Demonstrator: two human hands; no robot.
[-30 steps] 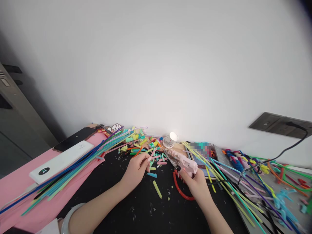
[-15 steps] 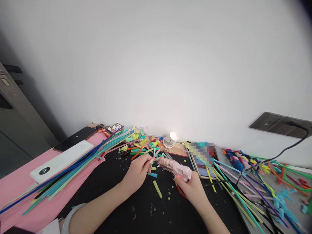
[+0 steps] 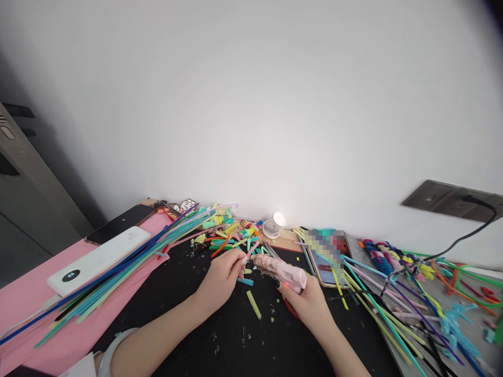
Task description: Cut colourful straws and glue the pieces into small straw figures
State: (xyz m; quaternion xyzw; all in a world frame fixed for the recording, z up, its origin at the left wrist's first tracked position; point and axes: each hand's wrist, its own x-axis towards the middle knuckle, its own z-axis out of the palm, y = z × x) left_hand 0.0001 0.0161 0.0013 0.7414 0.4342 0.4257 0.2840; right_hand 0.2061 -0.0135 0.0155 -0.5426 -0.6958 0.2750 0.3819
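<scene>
Over the black mat (image 3: 188, 324), my left hand (image 3: 222, 272) is closed on a short pink pipe cleaner (image 3: 253, 247), pinched between thumb and fingers. My right hand (image 3: 308, 301) wraps round a pink glue gun (image 3: 283, 271) with a small red light lit on it. The glue gun's front end points left and lies close to my left fingertips and the pipe cleaner; whether they touch I cannot tell. Partly under my right hand shows something red (image 3: 291, 309). Cut pieces lie near my hands, among them a yellow-green piece (image 3: 253, 305) and a blue piece (image 3: 245, 281).
At the left, a white power bank (image 3: 100, 259) and long pipe cleaners (image 3: 129, 272) rest on pink sheet. A paper cup (image 3: 275, 225) stands by the wall. Right are a phone (image 3: 328, 272), more pipe cleaners (image 3: 377, 303), a black cable (image 3: 466, 242) and a wall socket (image 3: 451, 201).
The glue gun in my right hand has shifted slightly left. My left hand has stayed almost in place with the pink pipe cleaner.
</scene>
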